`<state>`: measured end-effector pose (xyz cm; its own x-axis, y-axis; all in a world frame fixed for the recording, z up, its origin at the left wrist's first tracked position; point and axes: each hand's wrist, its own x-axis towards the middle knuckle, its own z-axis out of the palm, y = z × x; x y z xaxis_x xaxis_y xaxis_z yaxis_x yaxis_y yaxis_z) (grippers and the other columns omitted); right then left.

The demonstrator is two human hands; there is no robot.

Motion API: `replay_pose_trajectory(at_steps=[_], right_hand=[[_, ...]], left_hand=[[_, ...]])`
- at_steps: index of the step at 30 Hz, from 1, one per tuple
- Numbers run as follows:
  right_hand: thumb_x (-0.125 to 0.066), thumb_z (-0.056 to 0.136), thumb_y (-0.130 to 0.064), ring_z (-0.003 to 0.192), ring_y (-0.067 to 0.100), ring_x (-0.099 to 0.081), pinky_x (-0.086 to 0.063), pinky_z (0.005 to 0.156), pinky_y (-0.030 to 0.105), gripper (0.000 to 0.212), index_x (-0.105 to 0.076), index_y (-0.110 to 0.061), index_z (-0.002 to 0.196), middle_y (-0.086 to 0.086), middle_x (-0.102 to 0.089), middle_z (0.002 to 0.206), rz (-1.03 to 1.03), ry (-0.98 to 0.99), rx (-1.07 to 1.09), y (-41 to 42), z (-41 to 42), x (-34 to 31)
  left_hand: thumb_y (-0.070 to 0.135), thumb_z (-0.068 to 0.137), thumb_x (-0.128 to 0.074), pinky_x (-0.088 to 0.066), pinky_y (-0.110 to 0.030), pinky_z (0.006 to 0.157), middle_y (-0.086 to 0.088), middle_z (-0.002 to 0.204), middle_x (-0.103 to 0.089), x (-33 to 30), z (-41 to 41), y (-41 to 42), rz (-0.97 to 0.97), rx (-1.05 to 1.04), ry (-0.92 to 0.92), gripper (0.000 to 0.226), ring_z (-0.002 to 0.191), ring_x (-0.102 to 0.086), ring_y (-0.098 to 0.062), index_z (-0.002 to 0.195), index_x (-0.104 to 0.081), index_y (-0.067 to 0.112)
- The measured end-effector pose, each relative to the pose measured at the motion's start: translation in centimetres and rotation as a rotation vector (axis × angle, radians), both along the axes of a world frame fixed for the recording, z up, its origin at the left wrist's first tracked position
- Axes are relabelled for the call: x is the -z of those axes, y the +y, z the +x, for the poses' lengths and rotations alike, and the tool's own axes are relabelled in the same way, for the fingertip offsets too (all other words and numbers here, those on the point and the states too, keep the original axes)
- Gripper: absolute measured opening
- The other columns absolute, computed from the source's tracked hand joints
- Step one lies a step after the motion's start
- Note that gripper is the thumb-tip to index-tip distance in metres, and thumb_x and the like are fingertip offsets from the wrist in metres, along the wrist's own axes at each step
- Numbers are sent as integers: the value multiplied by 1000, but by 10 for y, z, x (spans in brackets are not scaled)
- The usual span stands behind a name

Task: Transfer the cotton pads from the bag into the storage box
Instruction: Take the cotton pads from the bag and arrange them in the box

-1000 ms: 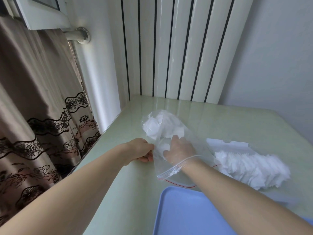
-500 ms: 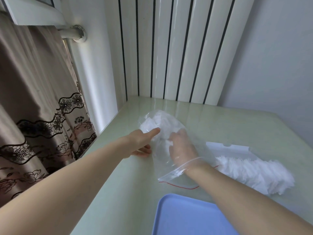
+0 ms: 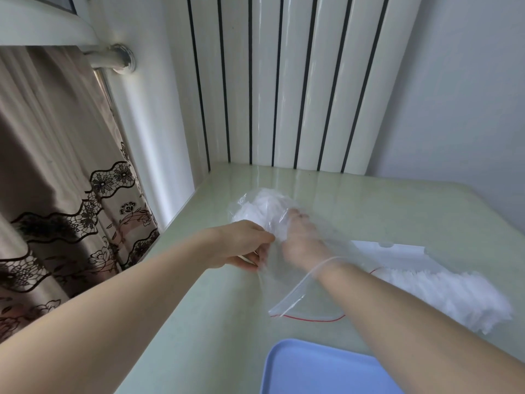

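The cotton pads point(image 3: 262, 213) still to be moved sit bunched at the closed far end of a clear zip bag point(image 3: 287, 282) that lies on the pale green tabletop point(image 3: 383, 211), its open mouth with the red line turned toward the person. The right hand point(image 3: 302, 237) is inside the bag past the wrist, and its fingers point(image 3: 297, 216) reach the white clump; through the creased film I cannot tell whether they are closed on pads or only touching them. The left hand point(image 3: 241, 245) is outside, its fingers pinched on the bag's near left side, probably to keep it from sliding. The pads look very light and soft, so they should compress and cling together; a loose handful taken from under the clump ought to come out whole, while a hard squeeze may crumple them. The film looks thin and slippery, so gripping it near the mouth seems wise. A second heap of white pads point(image 3: 443, 297) lies at the right, beside a flat white sheet point(image 3: 397, 250) that may be part of the storage box, though its shape is unclear. A blue tray-like thing point(image 3: 306, 371) is cut off by the bottom edge. How many pads remain in the bag is hard to judge.
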<state>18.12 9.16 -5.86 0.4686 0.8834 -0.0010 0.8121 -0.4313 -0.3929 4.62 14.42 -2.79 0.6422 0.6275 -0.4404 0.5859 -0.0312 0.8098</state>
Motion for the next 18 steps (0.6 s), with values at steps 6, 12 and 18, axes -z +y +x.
replay_pose_trajectory(at_steps=[6, 12, 18], right_hand=[[-47, 101, -16, 123, 28, -55, -44, 94, 31, 43, -41, -3, 141, 14, -50, 137, -19, -27, 75, -5, -6, -9], [-46, 98, -23, 113, 26, -61, -43, 84, 27, 27, -64, -12, 114, 8, -65, 117, -204, 63, -38, -31, -18, -31], [-50, 80, -7, 79, 24, -53, -39, 61, 24, 27, -39, -23, 62, 0, -54, 78, -62, 152, -72, -82, -29, -41]], left_hand=[[20, 100, -48, -59, -27, 67, -6, 73, -66, -8, 1, 1, 2, -25, -10, 21, 66, -65, -19, 85, -59, 10], [19, 102, -42, -58, -37, 84, -7, 80, -69, -11, -1, -4, 24, -107, -5, 26, 66, -69, -18, 84, -58, 11], [16, 101, -42, -57, -35, 79, -2, 67, -63, -7, -7, -19, 76, -302, -4, 27, 62, -61, -19, 81, -58, 10]])
